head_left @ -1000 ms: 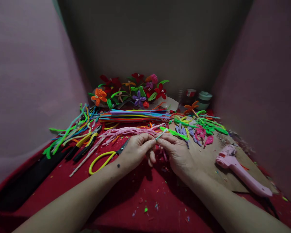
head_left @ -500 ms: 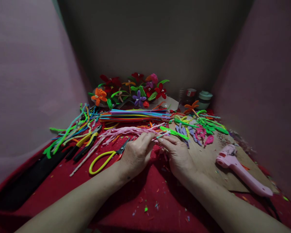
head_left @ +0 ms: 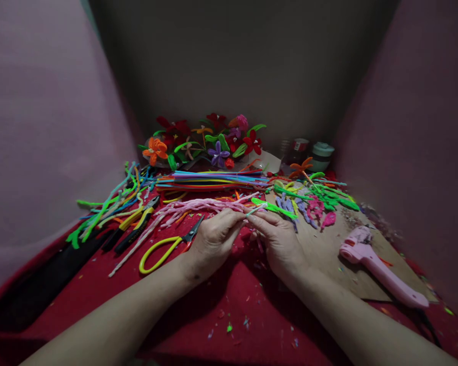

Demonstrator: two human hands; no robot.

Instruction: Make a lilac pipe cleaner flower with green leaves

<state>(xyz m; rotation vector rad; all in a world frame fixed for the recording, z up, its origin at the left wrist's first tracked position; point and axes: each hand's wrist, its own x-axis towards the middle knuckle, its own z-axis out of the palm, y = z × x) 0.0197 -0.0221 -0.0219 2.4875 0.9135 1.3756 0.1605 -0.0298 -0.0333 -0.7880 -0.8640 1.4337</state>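
Observation:
My left hand [head_left: 218,238] and my right hand [head_left: 280,240] meet over the middle of the table, fingertips pinched together. Between them is a thin pale green pipe cleaner [head_left: 255,209] with a whitish tip, pointing up to the right. Its lower end is hidden by my fingers. Just beyond my hands lie a bundle of pink pipe cleaners [head_left: 202,204] and a bright green looped leaf [head_left: 278,209]. Yellow-handled scissors [head_left: 161,255] lie beside my left hand, partly covered by it.
Pliers [head_left: 139,226] and loose coloured pipe cleaners [head_left: 112,208] lie left. A straight pipe-cleaner bundle [head_left: 217,179] and finished flowers [head_left: 218,154] are at the back. Right, a pink glue gun [head_left: 383,272] rests on a brown board [head_left: 328,254], near a lidded cup [head_left: 322,156].
The pale green pipe cleaner between my fingers has tilted slightly, and more of it shows. My hands stay in nearly the same place.

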